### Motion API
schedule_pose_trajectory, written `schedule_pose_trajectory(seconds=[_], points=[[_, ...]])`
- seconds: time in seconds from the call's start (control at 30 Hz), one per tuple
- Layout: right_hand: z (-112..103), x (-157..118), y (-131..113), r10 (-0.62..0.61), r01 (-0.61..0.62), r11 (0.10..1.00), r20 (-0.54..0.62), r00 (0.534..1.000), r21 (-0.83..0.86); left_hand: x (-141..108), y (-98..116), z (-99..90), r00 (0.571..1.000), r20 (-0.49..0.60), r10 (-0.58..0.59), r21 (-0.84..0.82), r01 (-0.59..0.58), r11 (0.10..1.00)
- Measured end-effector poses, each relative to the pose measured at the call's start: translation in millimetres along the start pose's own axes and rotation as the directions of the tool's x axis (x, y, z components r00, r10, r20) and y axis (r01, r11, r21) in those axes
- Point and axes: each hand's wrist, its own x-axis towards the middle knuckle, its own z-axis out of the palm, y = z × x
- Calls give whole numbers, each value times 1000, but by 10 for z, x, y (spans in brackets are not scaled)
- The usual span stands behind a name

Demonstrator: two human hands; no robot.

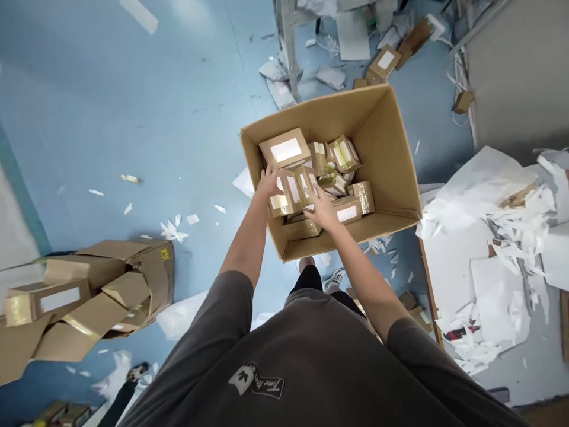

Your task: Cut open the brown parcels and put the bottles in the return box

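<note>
A large open cardboard carton [402, 142] stands in front of me with several small cardboard boxes inside. My left hand [269, 181] lies against the left side of a small taped box [287, 191] with white labels. Against it sits a second small labelled box [305, 179], and my right hand [323, 207] presses on its right side. The pair is gripped between my two hands. Behind them lies a bigger box [284, 148] with a white label. Other taped boxes [344, 152] fill the carton's middle, and a flatter box [302, 228] lies below the pair.
At the left is an open, bent carton [153, 261] with a labelled box [48, 299] on it. A table [457, 255] at the right carries heaps of white paper scraps. Scraps litter the blue floor [178, 148]. Someone else's foot [137, 372] shows at lower left.
</note>
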Motion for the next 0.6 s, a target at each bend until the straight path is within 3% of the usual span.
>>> schedule_pose_trajectory(seconds=[0.07,0.13,0.27,0.33,0.47,0.6], points=[[392,135,37,54,-56,998,78,995,30,190,-133,86,999,37,-16,-10,17,1000],[738,205,64,132,-141,989,153,979,50,224,-194,206,999,30,-44,7,44,999],[1217,193,24,349,-355,935,249,903,-25,-11,-140,430,993,-49,-107,80,111,991],[1350,148,-46,435,-413,900,243,867,-138,-150,-79,495,990,-48,-133,93,137,986],[1471,73,-216,518,-450,828,149,842,-334,-295,45,510,985,-7,-174,137,173,975],[1437,14,-314,540,-479,811,112,834,-336,-417,174,393,973,10,-232,160,227,961]])
